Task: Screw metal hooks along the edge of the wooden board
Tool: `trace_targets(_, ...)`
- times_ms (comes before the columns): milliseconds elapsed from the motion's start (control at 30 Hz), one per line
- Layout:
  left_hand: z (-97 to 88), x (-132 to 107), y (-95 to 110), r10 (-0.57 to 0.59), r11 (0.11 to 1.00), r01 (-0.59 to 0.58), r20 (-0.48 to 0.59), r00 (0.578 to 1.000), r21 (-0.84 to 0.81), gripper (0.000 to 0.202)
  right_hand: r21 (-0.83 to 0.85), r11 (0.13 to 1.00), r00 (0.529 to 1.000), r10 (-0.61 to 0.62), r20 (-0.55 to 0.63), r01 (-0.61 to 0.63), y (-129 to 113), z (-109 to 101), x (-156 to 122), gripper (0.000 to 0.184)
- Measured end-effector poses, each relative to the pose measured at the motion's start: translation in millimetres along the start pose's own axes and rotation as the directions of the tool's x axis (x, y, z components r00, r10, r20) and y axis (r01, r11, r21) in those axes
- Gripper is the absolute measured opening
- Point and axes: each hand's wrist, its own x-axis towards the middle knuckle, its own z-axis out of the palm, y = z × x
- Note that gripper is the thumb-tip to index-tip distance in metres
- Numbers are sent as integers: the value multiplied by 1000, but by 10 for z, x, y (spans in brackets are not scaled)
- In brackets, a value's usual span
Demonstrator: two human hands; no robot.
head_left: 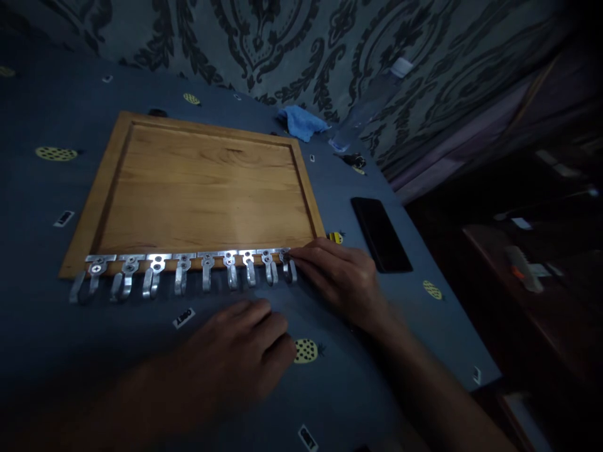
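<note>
A framed wooden panel point(211, 188) lies on the table, and a metal hook rail point(207, 258) with several hooks runs along its near edge. Screw heads show on many of the hook plates. At the rail's right end, my right hand point(343, 282) has its thumb and fingers pinched together against the last hook point(286, 263). Whatever lies between those fingertips is too small to make out. My left hand point(245, 345) rests on the table in front of the rail with its fingers curled in; its palm is hidden.
Right of the panel lies a black phone point(381, 235). Behind it are a blue cloth point(302, 122), a clear plastic bottle point(365, 110) leaning at the patterned wall, and a small dark object point(353, 160). A utility knife point(522, 269) lies on a lower surface beyond the table's right edge.
</note>
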Motion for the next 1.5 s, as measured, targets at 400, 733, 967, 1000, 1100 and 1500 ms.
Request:
trace_targets(400, -14, 0, 8, -13, 1000, 13, 7, 1000, 6, 18, -36, 999, 999, -24, -24, 23, -16, -36, 11, 15)
trace_targets(733, -11, -24, 15, -32, 999, 32, 30, 999, 16, 17, -39, 999, 999, -34, 10, 35, -7, -31, 23, 19)
trace_targets(967, 10, -20, 11, -28, 1000, 28, 14, 1000, -3, 17, -75, 996, 998, -49, 43, 52, -12, -36, 27, 24)
trace_targets(1000, 10, -19, 8, -27, 1000, 27, 12, 1000, -5, 17, -84, 995, 998, -51, 46, 55, -12, -35, 27, 24)
trace_targets(1100, 14, -20, -1, -17, 1000, 17, 19, 1000, -5, 16, -77, 995, 997, -57, 52, 61, -10, -31, 27, 24)
trace_targets(1500, -35, -2, -22, 10, 1000, -10, 7, 1000, 25, 23, -53, 998, 998, 14, -56, -17, 61, -119, -53, 25)
